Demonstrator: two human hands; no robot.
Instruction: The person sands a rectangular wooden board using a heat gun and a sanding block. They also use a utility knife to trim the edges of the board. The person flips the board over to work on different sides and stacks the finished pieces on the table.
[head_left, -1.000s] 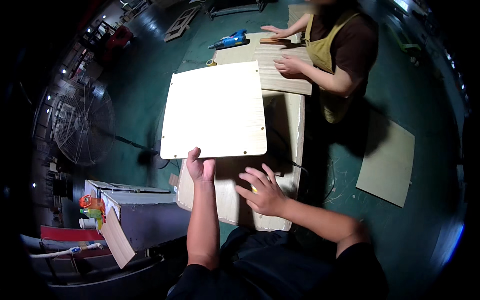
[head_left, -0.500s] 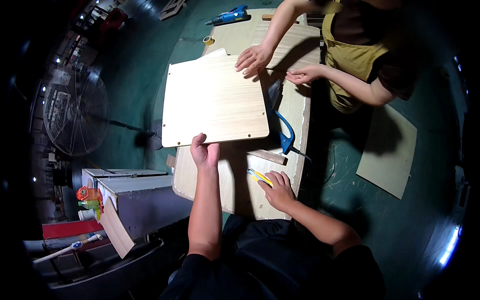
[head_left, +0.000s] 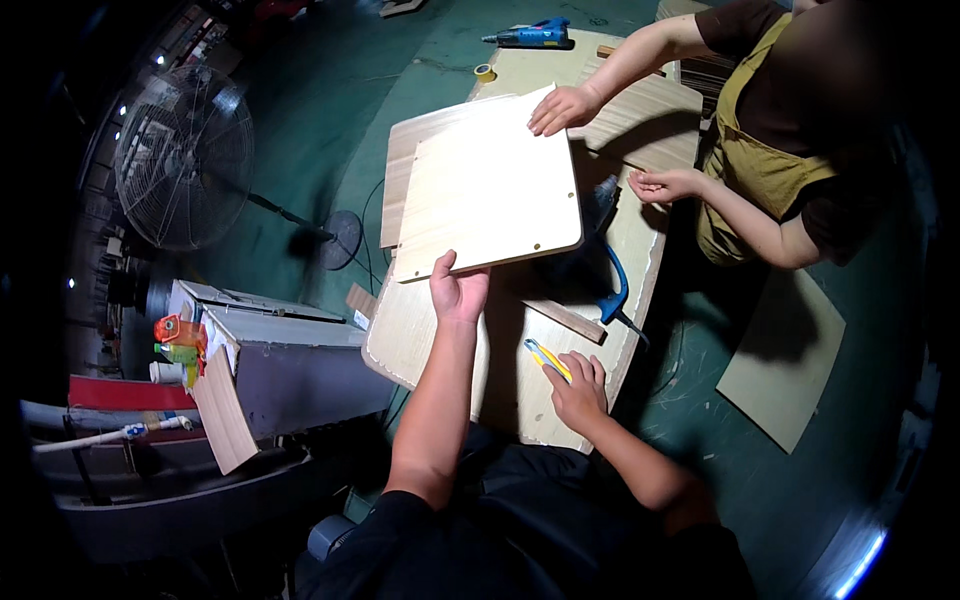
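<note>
A pale wooden panel (head_left: 490, 190) with small round holes near its edges is raised above the workbench. My left hand (head_left: 460, 290) grips its near edge, thumb on top and the fingers mostly hidden beneath. The hand of a co-worker (head_left: 565, 110) rests on the panel's far right corner. On the bench, my right hand (head_left: 578, 390) is closed round a yellow utility knife (head_left: 548, 361), whose front end points away to the left. Beyond that hand lie a wooden strip (head_left: 565, 320) and a tool with a blue handle (head_left: 615, 285), partly hidden under the panel.
Another wooden panel (head_left: 402, 165) lies beneath the raised one. At the bench's far end are a blue heat gun (head_left: 535, 35) and a tape roll (head_left: 485, 73). A standing fan (head_left: 185, 158) is on the left; a loose board (head_left: 785, 360) lies on the floor at right.
The raised panel has tilted and shifted relative to the bench, uncovering more of the panel beneath. My left hand still grips its edge, and my right hand keeps the knife. The whole view has swung.
</note>
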